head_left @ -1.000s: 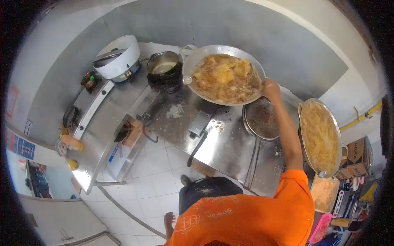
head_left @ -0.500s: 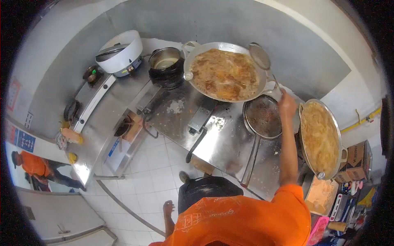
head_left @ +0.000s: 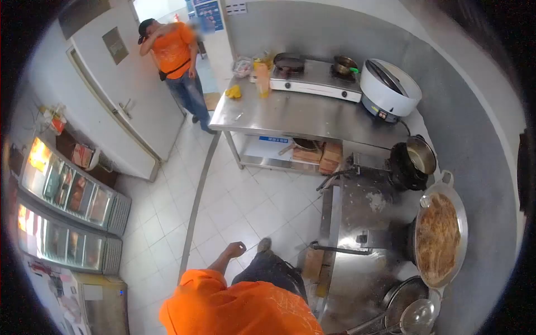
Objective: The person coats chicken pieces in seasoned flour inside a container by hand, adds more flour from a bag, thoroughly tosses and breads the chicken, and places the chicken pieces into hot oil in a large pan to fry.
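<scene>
My left hand (head_left: 236, 249) hangs over the tiled floor beside my leg, its fingers curled in and nothing visible in them. My right hand is out of sight beyond the bottom edge. A round mesh skimmer (head_left: 417, 316) shows at the lower right, its handle running toward the bottom edge. It overlaps a dark strainer pan (head_left: 403, 298) on the steel stove. Behind them, a large wok (head_left: 463, 234) holds browned food in bubbling oil.
A person (head_left: 176, 53) in an orange shirt stands by the door, an arm raised to the face. A steel table (head_left: 312, 114) carries a two-burner stove (head_left: 318, 84) and a white rice cooker (head_left: 391, 89). Glass display cases (head_left: 70, 190) stand at left. A black pot (head_left: 407, 167) sits near the wok.
My view has swung left toward the door and display cases. The skimmer has moved from the wok's rim to over the strainer pan. The second wok and my right hand have left view.
</scene>
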`<state>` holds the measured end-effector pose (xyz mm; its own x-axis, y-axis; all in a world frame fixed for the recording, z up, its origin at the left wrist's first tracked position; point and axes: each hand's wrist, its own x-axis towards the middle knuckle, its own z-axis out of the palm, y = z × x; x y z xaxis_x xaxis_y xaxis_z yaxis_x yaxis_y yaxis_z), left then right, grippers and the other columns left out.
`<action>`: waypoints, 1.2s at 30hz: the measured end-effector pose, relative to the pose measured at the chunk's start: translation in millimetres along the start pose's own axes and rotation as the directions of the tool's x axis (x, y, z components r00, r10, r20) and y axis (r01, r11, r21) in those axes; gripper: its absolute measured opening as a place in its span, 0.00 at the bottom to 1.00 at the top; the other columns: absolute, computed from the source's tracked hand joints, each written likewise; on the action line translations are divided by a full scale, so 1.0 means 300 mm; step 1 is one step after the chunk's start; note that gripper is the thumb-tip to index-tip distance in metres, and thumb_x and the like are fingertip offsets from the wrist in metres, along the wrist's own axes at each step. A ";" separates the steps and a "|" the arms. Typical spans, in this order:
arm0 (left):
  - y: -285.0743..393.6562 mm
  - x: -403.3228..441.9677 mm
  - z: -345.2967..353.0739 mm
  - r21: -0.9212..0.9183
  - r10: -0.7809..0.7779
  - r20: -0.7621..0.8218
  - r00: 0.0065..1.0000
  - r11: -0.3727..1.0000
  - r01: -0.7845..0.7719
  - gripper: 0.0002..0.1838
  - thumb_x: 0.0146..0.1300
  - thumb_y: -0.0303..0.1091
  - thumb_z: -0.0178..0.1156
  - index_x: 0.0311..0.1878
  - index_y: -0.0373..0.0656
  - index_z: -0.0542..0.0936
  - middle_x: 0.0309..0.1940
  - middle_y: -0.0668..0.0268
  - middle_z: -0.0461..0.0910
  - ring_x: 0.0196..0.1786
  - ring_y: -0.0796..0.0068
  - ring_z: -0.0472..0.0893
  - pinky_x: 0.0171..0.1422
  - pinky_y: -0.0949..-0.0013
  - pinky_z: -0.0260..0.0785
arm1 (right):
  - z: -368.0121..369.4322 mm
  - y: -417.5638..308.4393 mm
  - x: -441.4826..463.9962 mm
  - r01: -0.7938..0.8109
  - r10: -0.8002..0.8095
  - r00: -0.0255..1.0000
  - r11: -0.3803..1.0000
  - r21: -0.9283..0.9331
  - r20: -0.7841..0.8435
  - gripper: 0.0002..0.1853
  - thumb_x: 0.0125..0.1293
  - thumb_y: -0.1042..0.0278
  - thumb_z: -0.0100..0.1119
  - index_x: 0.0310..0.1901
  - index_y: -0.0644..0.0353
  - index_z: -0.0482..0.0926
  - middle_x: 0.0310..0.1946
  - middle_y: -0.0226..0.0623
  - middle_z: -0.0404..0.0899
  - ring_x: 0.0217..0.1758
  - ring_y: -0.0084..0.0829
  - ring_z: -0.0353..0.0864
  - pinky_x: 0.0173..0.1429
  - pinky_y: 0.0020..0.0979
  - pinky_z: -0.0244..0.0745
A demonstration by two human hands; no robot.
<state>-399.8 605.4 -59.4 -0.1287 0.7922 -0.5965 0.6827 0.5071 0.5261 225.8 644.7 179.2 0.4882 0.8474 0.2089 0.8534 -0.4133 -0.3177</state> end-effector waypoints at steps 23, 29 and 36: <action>-0.897 -0.047 -0.606 -0.730 -0.615 -0.051 0.787 0.561 0.391 0.12 0.57 0.41 0.60 0.42 0.48 0.77 0.26 0.62 0.80 0.22 0.75 0.77 0.19 0.73 0.66 | 0.244 -1.259 0.150 0.246 -0.119 0.795 0.960 -0.137 0.594 0.30 0.60 0.49 0.54 0.59 0.60 0.68 0.54 0.54 0.71 0.56 0.48 0.73 0.58 0.45 0.68; -0.823 0.102 -0.675 -0.818 -0.579 -0.116 0.807 0.517 0.253 0.12 0.59 0.39 0.58 0.44 0.47 0.76 0.29 0.61 0.79 0.25 0.75 0.78 0.21 0.72 0.67 | 0.647 -2.376 0.344 0.608 -0.667 0.539 0.731 0.310 0.515 0.33 0.58 0.55 0.57 0.64 0.53 0.61 0.57 0.53 0.68 0.57 0.50 0.71 0.60 0.43 0.66; -0.610 0.266 -0.796 -0.927 -0.723 -0.182 0.666 0.353 0.129 0.12 0.62 0.39 0.55 0.46 0.44 0.74 0.28 0.63 0.77 0.25 0.74 0.78 0.22 0.70 0.69 | 0.869 -3.793 0.818 0.885 -0.908 0.419 0.413 0.217 0.021 0.35 0.57 0.55 0.56 0.67 0.43 0.56 0.51 0.51 0.74 0.55 0.46 0.73 0.58 0.43 0.68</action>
<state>-706.7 657.0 -58.7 -0.7105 0.2232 -0.6674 -0.4425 0.5958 0.6703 -673.2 1409.8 350.9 -0.5744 0.7370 0.3561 0.7444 0.6513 -0.1471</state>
